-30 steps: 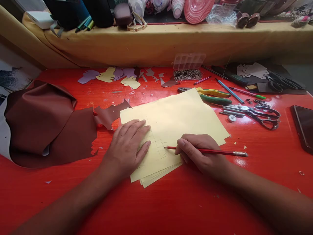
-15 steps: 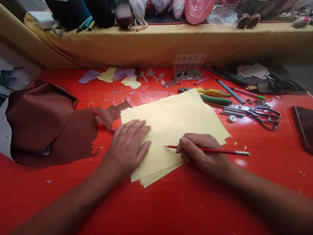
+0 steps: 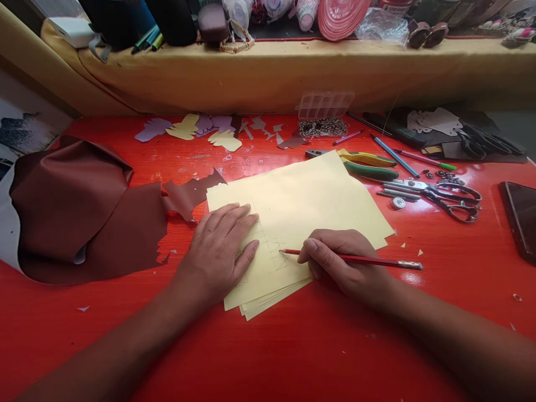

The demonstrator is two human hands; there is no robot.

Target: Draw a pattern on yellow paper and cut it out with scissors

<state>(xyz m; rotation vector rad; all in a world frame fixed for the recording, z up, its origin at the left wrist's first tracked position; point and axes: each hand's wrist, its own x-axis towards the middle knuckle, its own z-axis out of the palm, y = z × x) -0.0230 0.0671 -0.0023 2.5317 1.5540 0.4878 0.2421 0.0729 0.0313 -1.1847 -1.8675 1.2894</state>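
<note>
On the red table (image 3: 125, 346), the left hand (image 3: 215, 251) lies spread, pinning the light, slippery paper stack (image 3: 318, 195) flat; the right hand (image 3: 339, 259) pinches a slim pencil (image 3: 355, 258).

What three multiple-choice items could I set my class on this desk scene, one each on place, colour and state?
1. Where does the left hand rest?
A. On the yellow paper stack
B. On the brown leather
C. On the scissors

2. What colour is the pencil in the right hand?
A. Blue
B. Red
C. Green

3. What state are the scissors in?
A. Held in the left hand
B. Lying on the red table
C. Hanging from the shelf

Answers:
1. A, its fingers lie spread on the top sheet.
2. B, its shaft shows red.
3. B, no hand touches them.
</note>
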